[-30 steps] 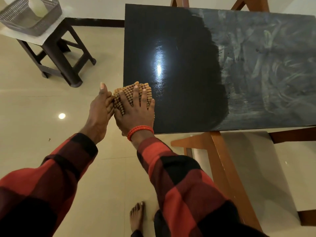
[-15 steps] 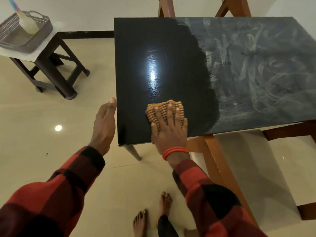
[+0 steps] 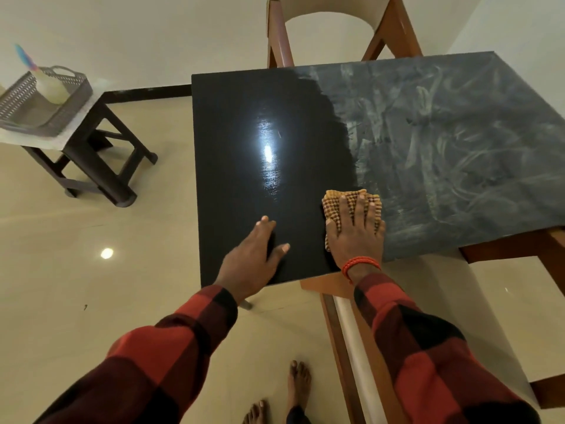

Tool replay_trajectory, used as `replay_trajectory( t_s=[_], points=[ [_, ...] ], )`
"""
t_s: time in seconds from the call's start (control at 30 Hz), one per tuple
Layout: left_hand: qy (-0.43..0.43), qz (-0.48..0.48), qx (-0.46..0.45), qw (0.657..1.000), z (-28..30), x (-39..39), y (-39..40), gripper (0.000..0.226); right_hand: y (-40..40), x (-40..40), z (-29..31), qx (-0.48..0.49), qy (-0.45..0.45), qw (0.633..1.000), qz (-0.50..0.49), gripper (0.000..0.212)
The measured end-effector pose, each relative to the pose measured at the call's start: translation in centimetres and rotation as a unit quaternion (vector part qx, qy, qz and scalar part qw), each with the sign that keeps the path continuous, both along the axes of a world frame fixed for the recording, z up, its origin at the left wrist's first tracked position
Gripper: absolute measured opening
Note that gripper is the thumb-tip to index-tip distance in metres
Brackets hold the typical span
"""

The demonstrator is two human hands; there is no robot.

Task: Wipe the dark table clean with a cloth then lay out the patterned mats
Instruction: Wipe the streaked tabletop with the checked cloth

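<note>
Glossy cream floor tiles (image 3: 91, 270) lie nearest, under bare feet. On the dark table (image 3: 244, 133) the left hand (image 3: 253, 258) rests flat, fingers relaxed; the right hand (image 3: 356, 234) presses spread fingers on the checked cloth (image 3: 333, 206) — right where black polish meets grey smears. Beyond stands a chair (image 3: 330, 29); far left, a stool (image 3: 91, 154) bearing a basket (image 3: 18, 102).

Right hand (image 3: 354, 232) flat, fingers (image 3: 362, 209) spread; left hand (image 3: 253, 255) flat, fingers straight

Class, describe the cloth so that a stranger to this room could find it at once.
Start at the dark table, gleaming on one side, smeared grey on the other. Near its front edge, where the two sides meet, the right hand presses flat on the cloth. It alone is tan and waffle-checked.
</note>
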State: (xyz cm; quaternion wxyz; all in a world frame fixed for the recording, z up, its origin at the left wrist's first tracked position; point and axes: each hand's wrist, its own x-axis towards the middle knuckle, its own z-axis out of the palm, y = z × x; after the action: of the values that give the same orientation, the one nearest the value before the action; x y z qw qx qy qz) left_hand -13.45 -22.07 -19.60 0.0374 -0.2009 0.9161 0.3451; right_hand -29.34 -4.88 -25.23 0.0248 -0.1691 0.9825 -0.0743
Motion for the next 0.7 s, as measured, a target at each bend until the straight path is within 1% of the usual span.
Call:
replay_trajectory(
  t_s=[0.1, 0.13, 0.3, 0.43, 0.5, 0.53, 0.57, 0.6, 0.63, 0.67, 0.7],
  points=[
    [-0.011, -0.054, -0.049, 0.997, -0.9, -1.4, 1.0, 0.066, 0.2, 0.0, 0.3, 0.013, -0.008, 1.0, 0.021, 0.088],
    [-0.016, -0.069, -0.063, 0.996, -1.1, -1.9, 1.4, 0.066, 0.4, 0.0, 0.4, 0.02, -0.012, 0.999, 0.028, 0.089],
    [-0.041, -0.125, -0.137, 0.982, -1.8, -3.8, 2.9, 0.062, 0.7, 1.0, 1.3, 0.024, -0.046, 0.998, 0.043, 0.073],
    [-0.09, -0.152, -0.166, 0.97, -1.4, -5.1, 3.6, 0.059, 1.3, 2.0, 2.1, 0.033, -0.085, 0.992, 0.082, 0.066],
    [-0.114, -0.155, -0.155, 0.969, -0.8, -5.2, 4.0, 0.059, 1.5, 2.2, 2.9, -0.016, -0.133, 0.989, 0.065, 0.06],
    [-0.121, -0.151, -0.14, 0.971, -0.5, -5.3, 4.3, 0.058, 1.5, 2.3, 3.5, -0.071, -0.153, 0.985, 0.044, 0.057],
    [-0.124, -0.143, -0.119, 0.975, -0.1, -5.3, 4.5, 0.057, 1.4, 2.5, 4.4, -0.142, -0.179, 0.974, 0.01, 0.053],
    [-0.122, -0.129, -0.09, 0.98, 0.3, -5.4, 4.8, 0.056, 1.3, 2.7, 5.4, -0.22, -0.206, 0.953, -0.03, 0.049],
    [-0.115, -0.115, -0.058, 0.985, 0.8, -5.5, 5.1, 0.055, 1.2, 2.7, 6.4, -0.292, -0.245, 0.922, -0.07, 0.045],
    [-0.105, -0.099, -0.026, 0.989, 1.4, -5.7, 5.4, 0.053, 1.1, 2.9, 7.7, -0.355, -0.297, 0.879, -0.113, 0.042],
    [-0.094, -0.082, 0.003, 0.992, 2.0, -5.8, 5.8, 0.051, 1.0, 3.2, 8.8, -0.404, -0.359, 0.827, -0.158, 0.04]
  ],
)
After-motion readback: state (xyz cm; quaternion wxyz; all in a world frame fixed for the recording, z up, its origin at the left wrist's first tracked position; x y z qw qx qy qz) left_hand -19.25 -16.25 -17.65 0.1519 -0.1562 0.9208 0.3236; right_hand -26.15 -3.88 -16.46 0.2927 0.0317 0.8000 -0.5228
